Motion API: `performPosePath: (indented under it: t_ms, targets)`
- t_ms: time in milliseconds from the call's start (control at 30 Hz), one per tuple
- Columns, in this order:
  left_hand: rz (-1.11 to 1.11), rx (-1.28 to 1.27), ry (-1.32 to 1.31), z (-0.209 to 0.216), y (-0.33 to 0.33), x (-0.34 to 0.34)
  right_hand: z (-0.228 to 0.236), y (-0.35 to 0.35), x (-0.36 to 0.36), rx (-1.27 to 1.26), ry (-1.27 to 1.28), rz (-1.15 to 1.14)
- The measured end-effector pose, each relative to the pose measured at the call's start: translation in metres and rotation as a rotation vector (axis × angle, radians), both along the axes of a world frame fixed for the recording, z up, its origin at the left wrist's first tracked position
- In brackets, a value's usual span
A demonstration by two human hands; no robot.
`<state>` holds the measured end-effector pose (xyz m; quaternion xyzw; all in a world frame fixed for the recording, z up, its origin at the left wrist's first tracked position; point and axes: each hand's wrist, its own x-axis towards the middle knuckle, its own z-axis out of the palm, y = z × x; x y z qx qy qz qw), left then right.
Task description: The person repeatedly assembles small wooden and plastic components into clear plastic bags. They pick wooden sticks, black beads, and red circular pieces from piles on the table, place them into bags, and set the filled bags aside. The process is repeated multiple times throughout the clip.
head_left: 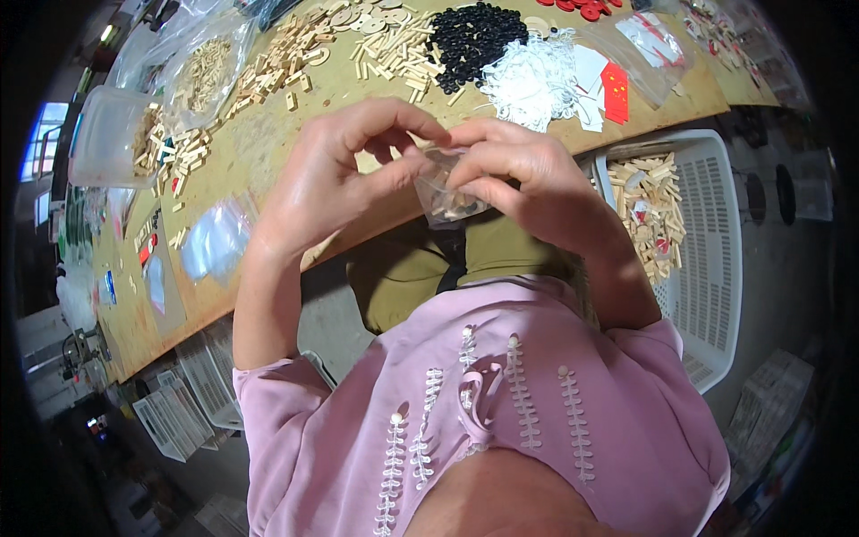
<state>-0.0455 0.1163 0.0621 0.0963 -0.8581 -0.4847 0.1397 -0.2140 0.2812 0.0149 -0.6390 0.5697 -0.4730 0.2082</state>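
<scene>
Between my hands, above my lap at the table's front edge, is a small clear plastic bag (440, 199) with small pieces inside, some of them wood-coloured. My left hand (344, 161) pinches the bag's upper left part with thumb and fingers. The fingers of my right hand (530, 174) are closed on its upper right side. Fingers cover much of the top of the bag, so I cannot tell whether its mouth is sealed.
On the wooden table (259, 170) lie wooden pieces (394, 54), black rings (470, 40), white cords (532, 80), red cards (616, 92) and flat clear bags (217, 237). A clear tub (112, 139) stands left. A white basket (707, 259) with packed wooden pieces is at my right.
</scene>
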Motion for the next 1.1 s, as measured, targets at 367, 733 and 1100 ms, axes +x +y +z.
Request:
performPosePath:
  t_ms: [367, 733, 1100]
  targets:
    - [0.086, -0.175, -0.116, -0.057, 0.009, -0.039, -0.017, 0.062, 0.002, 0.065, -0.102, -0.020]
    - [0.150, 0.261, 0.132, -0.067, -0.025, -0.053, -0.012, 0.034, -0.047, 0.260, -0.419, -0.088]
    - [0.248, 0.278, 0.139, -0.067, -0.034, -0.027, -0.015, 0.003, -0.051, 0.253, -0.462, -0.094]
